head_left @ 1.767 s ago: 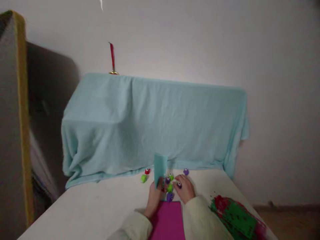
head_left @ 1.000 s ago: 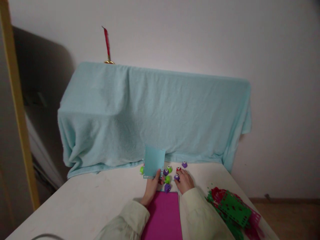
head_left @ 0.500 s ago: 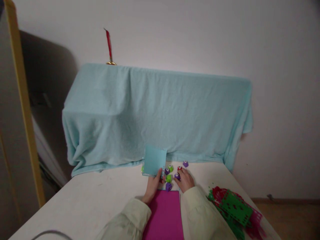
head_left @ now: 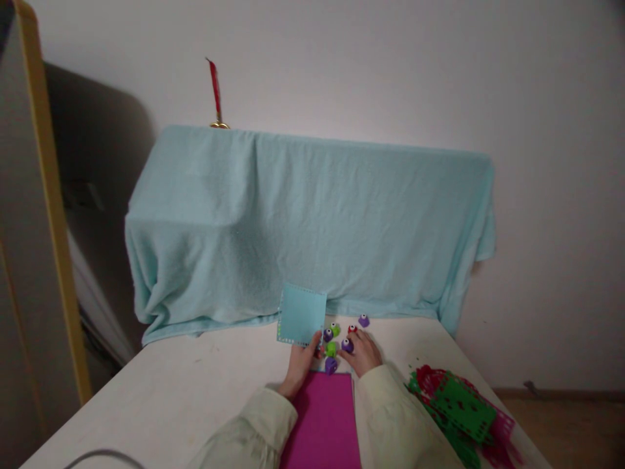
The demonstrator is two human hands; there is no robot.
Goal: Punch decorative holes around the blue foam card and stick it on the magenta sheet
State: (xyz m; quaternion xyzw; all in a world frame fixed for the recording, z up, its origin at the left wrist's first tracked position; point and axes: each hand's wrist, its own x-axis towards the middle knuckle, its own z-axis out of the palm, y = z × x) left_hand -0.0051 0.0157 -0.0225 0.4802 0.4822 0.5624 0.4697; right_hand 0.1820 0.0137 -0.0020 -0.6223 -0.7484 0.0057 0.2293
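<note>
My left hand [head_left: 299, 368] holds a small light-blue paper sheet [head_left: 301, 314] upright by its lower edge; the sheet has punched dots along its borders. My right hand [head_left: 362, 355] rests on the white table [head_left: 170, 397], fingers on a purple craft punch [head_left: 346, 345]. Between my hands lie other small punches: a green punch [head_left: 331, 349], a second purple punch [head_left: 331, 365], and a red punch [head_left: 352, 329]. A magenta paper sheet [head_left: 323, 420] lies flat between my forearms.
A pile of punched green and red paper [head_left: 459, 410] lies at the table's right edge. A large box draped in light-blue cloth [head_left: 312, 221] stands at the back of the table. A yellow-edged panel [head_left: 49, 215] stands at left. A red ribbon [head_left: 215, 88] hangs behind.
The view has steadied and tilted a little. My left hand has turned the blue sheet from edge-on to face-on. My right hand stays by the punches.
</note>
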